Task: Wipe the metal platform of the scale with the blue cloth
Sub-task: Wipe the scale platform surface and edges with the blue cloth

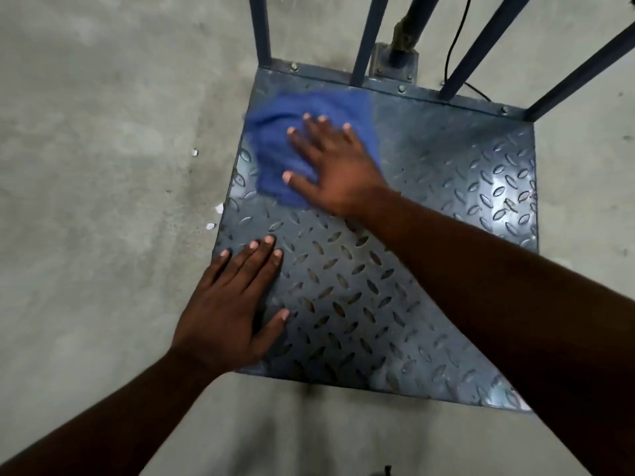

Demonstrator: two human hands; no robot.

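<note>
Right hand (331, 166) lies flat, fingers spread and straight, pressing the blue cloth (275, 139) down onto the metal platform (395, 269). Cloth sits at the far left corner of the plate, bunched slightly, with its far edge close to the bolted back rail (395, 85). Left hand (233, 304) also flat, fingers straight and close together, palm resting on the near left edge of the platform, seemingly bracing; it holds nothing.

Platform is dark tread plate with raised ribs. Blue uprights (367, 39) rise from the back rail; a black cable (453, 46) runs behind them. Concrete floor (103, 166) all round, with a few white scraps (214, 214) just off the left edge.

Judged progress: wiping under way at the far left; I cannot tell how much of the plate is already done.

Risks from here:
- Cloth held only by palm pressure, so a fast stroke could slip off it or fold it under.
- Raised ribs may snag the fabric and leave dirt in the grooves.
- Strokes toward the rail may catch knuckles on bolts or uprights.
- A sweep leftward could drag the cloth over the edge onto the floor.
</note>
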